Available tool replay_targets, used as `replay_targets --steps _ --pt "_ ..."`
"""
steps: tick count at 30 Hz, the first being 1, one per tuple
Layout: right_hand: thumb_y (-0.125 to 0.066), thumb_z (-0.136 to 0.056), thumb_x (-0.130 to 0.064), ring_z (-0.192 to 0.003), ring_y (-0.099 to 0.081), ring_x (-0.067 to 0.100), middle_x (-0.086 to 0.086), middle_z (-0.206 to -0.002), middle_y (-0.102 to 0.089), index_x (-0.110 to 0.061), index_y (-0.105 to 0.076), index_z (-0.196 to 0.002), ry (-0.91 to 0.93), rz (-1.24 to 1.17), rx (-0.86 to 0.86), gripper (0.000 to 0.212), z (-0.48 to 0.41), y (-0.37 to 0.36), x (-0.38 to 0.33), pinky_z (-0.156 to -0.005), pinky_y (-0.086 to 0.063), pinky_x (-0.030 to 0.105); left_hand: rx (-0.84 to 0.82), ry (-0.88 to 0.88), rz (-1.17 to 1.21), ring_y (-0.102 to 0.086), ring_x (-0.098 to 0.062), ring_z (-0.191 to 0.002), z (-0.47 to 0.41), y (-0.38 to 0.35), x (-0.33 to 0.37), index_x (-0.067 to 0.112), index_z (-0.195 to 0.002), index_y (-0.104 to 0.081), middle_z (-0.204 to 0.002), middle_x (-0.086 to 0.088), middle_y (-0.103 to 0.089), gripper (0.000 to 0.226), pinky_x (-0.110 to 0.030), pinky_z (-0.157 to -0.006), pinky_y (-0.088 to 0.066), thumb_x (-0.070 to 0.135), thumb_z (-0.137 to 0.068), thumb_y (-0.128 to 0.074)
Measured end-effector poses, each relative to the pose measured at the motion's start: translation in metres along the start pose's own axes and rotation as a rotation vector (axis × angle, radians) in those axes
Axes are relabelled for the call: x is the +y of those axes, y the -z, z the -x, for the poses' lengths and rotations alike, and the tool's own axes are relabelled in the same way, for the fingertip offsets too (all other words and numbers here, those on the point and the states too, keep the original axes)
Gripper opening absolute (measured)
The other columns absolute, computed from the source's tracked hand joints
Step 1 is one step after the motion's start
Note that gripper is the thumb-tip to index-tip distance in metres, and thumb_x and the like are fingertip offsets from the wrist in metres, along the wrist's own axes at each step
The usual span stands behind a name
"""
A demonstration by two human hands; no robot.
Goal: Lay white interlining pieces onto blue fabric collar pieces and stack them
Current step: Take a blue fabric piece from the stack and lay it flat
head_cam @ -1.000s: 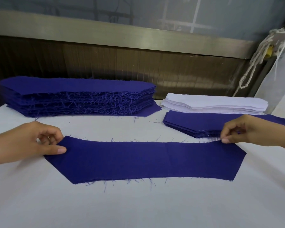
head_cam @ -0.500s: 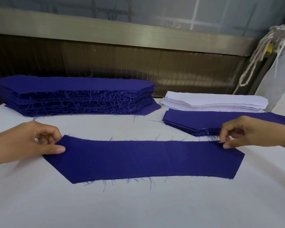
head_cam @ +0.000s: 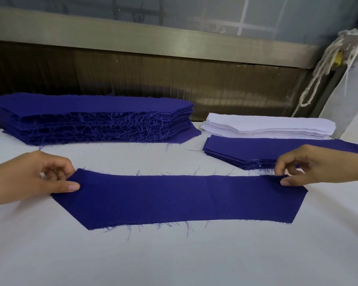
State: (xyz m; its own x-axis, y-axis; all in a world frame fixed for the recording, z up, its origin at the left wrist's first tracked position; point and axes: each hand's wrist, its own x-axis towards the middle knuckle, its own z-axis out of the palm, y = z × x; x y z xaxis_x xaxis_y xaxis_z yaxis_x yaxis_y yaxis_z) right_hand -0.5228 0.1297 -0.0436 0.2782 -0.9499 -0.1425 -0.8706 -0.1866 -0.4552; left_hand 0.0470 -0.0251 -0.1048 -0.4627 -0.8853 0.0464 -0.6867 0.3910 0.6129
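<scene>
Collar piece (head_cam: 180,200) flat on table (head_cam: 174,256), my left hand (head_cam: 32,178) and right hand (head_cam: 316,165) each pinching a far corner. Step: blue laid. Next, I judge: release, take white interlining (head_cam: 267,129) from far-right stack, align edges.

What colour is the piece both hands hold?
Deep blue; collar piece shows best in head view.

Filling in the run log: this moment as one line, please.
phase: blue piece flat on table | left hand: pinches its left end | right hand: pinches its right end | interlining: piled, none laid
</scene>
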Motion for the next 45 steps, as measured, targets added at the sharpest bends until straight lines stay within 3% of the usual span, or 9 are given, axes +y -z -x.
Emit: replay_targets --steps 3,7,11,15,21,25,31,39,45 --pt "-0.073 -0.075 -0.056 -0.064 -0.052 0.004 -0.011 -0.067 -0.061 -0.039 -0.072 -0.092 -0.061 0.021 -0.054 0.025 0.001 0.001 0.007 -0.059 -0.040 0.013 0.013 0.015 -0.022 -0.053 0.000 -0.048 0.000 0.000 -0.002 0.036 -0.080 -0.075 -0.060 0.010 -0.067 0.070 -0.008 -0.047 -0.037 0.094 -0.042 -0.065" --pt "-0.076 -0.075 -0.049 -0.063 -0.050 0.004 -0.010 -0.063 -0.059 -0.034 -0.069 -0.075 -0.095 -0.029 -0.056 0.016 0.001 0.002 0.013 -0.060 -0.040 0.013 0.027 0.011 -0.053 -0.050 0.003 -0.045 -0.001 0.001 -0.002 0.035 -0.075 -0.074 -0.056 0.012 -0.064 0.065 -0.010 -0.045 -0.034 0.092 -0.044 -0.067" --pt "-0.074 -0.080 -0.040 -0.061 -0.053 0.002 -0.014 -0.062 -0.060 -0.037 -0.066 -0.063 -0.106 -0.070 -0.063 0.020 0.001 0.004 0.012 -0.057 -0.040 0.010 -0.028 0.039 -0.007 -0.064 -0.005 -0.055 0.000 0.009 0.000 0.031 -0.079 -0.077 -0.070 0.005 -0.074 0.037 -0.008 -0.050 -0.044 0.065 -0.063 -0.081" --pt "-0.070 -0.085 -0.044 -0.079 -0.069 0.014 0.000 -0.093 -0.076 -0.028 -0.079 -0.092 -0.117 -0.188 -0.059 0.019 0.005 0.006 0.013 -0.068 -0.056 0.027 0.005 0.033 0.020 -0.067 -0.004 -0.057 -0.005 0.010 -0.009 0.033 -0.073 -0.077 -0.072 0.000 -0.075 0.005 -0.008 -0.052 -0.049 0.033 -0.073 -0.082" --pt "-0.074 -0.078 -0.066 -0.080 -0.068 0.008 0.007 -0.107 -0.075 -0.020 -0.075 -0.114 -0.205 -0.355 -0.046 0.058 0.006 0.010 0.030 -0.060 -0.049 0.014 -0.051 0.178 0.191 -0.066 -0.015 -0.050 -0.009 0.008 -0.014 0.014 -0.075 -0.077 -0.068 -0.013 -0.072 0.014 -0.018 -0.044 -0.050 0.027 -0.074 -0.080" --pt "-0.073 -0.083 -0.061 -0.061 -0.045 0.007 0.010 -0.099 -0.074 -0.016 -0.074 -0.117 -0.194 -0.353 -0.068 0.057 0.006 0.011 0.040 -0.051 -0.034 0.015 -0.065 0.270 0.244 -0.063 -0.016 -0.048 -0.009 0.007 -0.009 0.010 -0.077 -0.076 -0.066 -0.014 -0.071 0.033 -0.016 -0.043 -0.045 0.041 -0.067 -0.082" --pt "-0.071 -0.087 -0.058 -0.067 -0.055 0.004 0.010 -0.104 -0.074 -0.017 -0.071 -0.121 -0.215 -0.351 -0.128 0.053 0.004 0.010 0.043 -0.054 -0.038 0.012 -0.198 0.371 0.243 -0.051 -0.021 -0.051 -0.007 0.007 -0.001 0.010 -0.077 -0.072 -0.069 -0.020 -0.068 0.067 -0.019 -0.049 -0.031 0.068 -0.049 -0.088" --pt "-0.074 -0.083 -0.061 -0.061 -0.051 0.004 0.004 -0.082 -0.071 -0.018 -0.073 -0.106 -0.270 -0.273 -0.140 0.049 0.002 0.006 0.047 -0.052 -0.037 0.012 -0.163 0.366 0.196 -0.056 -0.021 -0.047 -0.004 0.001 0.005 0.012 -0.068 -0.071 -0.065 -0.020 -0.069 0.074 -0.021 -0.048 -0.033 0.077 -0.036 -0.086" --pt "-0.078 -0.076 -0.063 -0.059 -0.038 0.010 0.002 -0.065 -0.051 -0.021 -0.065 -0.086 -0.289 -0.273 -0.165 0.045 0.002 0.002 0.047 -0.051 -0.032 0.017 -0.151 0.395 0.191 -0.058 -0.022 -0.047 -0.003 0.000 0.008 0.012 -0.070 -0.072 -0.067 -0.020 -0.070 0.074 -0.024 -0.052 -0.034 0.075 -0.036 -0.087"
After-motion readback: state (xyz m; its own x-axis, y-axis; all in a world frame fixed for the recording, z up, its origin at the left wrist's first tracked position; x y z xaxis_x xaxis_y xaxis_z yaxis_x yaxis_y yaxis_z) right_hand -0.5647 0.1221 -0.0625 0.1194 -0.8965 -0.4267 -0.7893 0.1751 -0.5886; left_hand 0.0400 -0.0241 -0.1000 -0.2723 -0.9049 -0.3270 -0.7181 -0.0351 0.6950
